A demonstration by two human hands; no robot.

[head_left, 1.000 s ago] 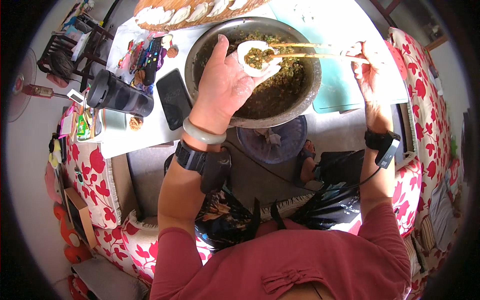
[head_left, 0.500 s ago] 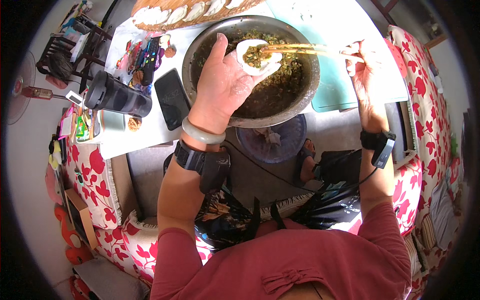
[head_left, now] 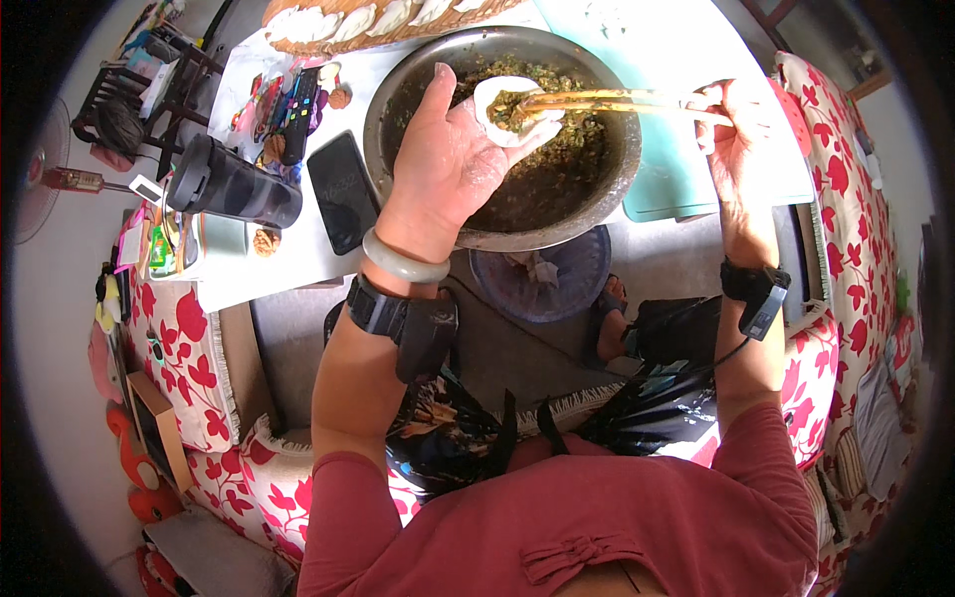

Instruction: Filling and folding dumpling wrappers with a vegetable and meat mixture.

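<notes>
My left hand is palm up over the metal bowl, cradling a round white dumpling wrapper on its fingers, thumb raised to the side. A lump of chopped green-brown filling lies on the wrapper. From the right, my right hand grips a pair of wooden chopsticks, whose tips touch that filling. Beneath is the wide metal bowl with more filling in it. Folded dumplings sit in a row on a wooden board at the far edge.
A black phone, a dark lidded tumbler, a remote control and walnuts lie left of the bowl. Under the right arm's reach is a pale green mat. A blue plastic basin stands on the floor below.
Both hands stay almost in place. The chopstick tips have shifted slightly on the filling in the wrapper, and the phone's screen looks dimmer.
</notes>
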